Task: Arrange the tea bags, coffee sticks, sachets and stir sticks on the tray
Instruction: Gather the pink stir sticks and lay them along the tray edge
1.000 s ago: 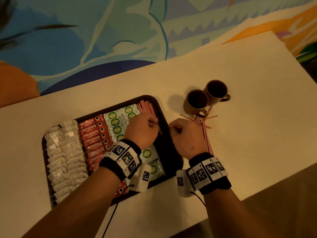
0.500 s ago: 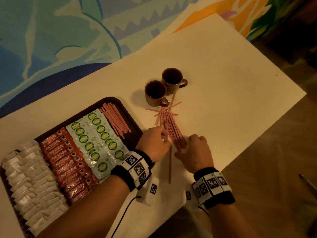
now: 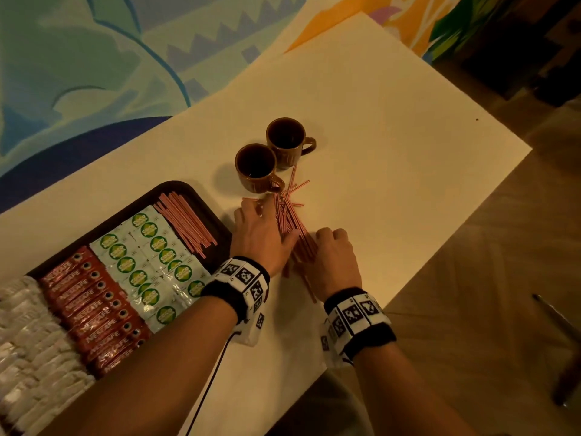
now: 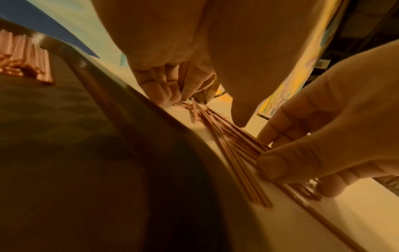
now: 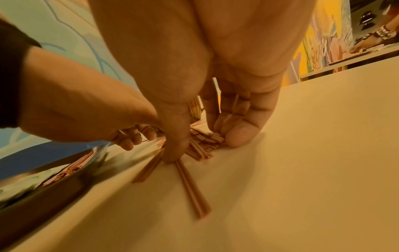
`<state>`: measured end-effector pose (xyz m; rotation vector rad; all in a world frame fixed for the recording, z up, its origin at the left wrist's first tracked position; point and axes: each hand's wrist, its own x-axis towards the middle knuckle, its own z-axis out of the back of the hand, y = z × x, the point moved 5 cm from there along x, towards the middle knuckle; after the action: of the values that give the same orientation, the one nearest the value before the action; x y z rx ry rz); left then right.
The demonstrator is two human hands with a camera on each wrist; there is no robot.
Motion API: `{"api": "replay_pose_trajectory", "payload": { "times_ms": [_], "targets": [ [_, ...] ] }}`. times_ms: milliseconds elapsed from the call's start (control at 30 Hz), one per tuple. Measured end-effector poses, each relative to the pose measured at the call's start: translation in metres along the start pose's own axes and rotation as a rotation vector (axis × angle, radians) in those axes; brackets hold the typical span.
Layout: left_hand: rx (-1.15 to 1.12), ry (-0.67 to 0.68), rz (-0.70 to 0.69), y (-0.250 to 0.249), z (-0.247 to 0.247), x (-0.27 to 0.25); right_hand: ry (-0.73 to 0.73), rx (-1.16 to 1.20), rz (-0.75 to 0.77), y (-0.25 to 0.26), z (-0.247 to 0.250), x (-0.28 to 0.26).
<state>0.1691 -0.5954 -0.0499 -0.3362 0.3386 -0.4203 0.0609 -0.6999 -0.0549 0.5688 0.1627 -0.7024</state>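
Note:
Loose pink stir sticks [image 3: 287, 215] lie fanned on the white table between the tray and the mugs. My right hand [image 3: 323, 240] pinches the near end of this pile: in the right wrist view the thumb [image 5: 172, 153] presses down on the stir sticks [image 5: 194, 187] and the fingers close in from the other side. My left hand [image 3: 267, 228] arches over the pile's left side with its fingertips on the table. The dark tray [image 3: 188, 187] holds rows of stir sticks [image 3: 185, 225], green tea bags [image 3: 151, 256], red coffee sticks [image 3: 91, 306] and white sachets [image 3: 28, 335].
Two brown mugs [image 3: 256, 166] [image 3: 287, 141] stand just beyond the loose sticks, one handle touching them. The table's front edge runs close behind my wrists, with wooden floor below to the right. Bare tabletop [image 3: 393, 168] stretches right of the mugs.
My left hand left the tray and came right to the loose pile, then slid further along it toward the mugs. My right hand closed in on the sticks' near end.

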Motion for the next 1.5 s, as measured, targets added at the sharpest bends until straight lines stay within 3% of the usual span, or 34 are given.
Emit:
{"api": "replay_pose_trajectory", "payload": {
  "times_ms": [167,533,700,1133,1500],
  "targets": [
    [0.105,0.032,0.009,0.004,-0.001,0.015,-0.018,-0.034,0.027,0.007,-0.002,0.006],
    [0.179,0.060,-0.107,-0.008,0.007,0.001,-0.016,-0.046,-0.001,0.000,0.007,0.004],
    [0.133,0.165,-0.078,-0.012,0.007,-0.004,0.024,-0.127,0.042,0.009,0.004,0.004],
    [-0.090,0.194,0.082,-0.015,0.002,-0.010,0.054,-0.251,0.075,0.031,-0.001,0.011],
    [-0.086,0.263,0.167,-0.012,0.003,-0.008,0.124,-0.294,0.122,0.036,0.001,0.013]
  ]
}}
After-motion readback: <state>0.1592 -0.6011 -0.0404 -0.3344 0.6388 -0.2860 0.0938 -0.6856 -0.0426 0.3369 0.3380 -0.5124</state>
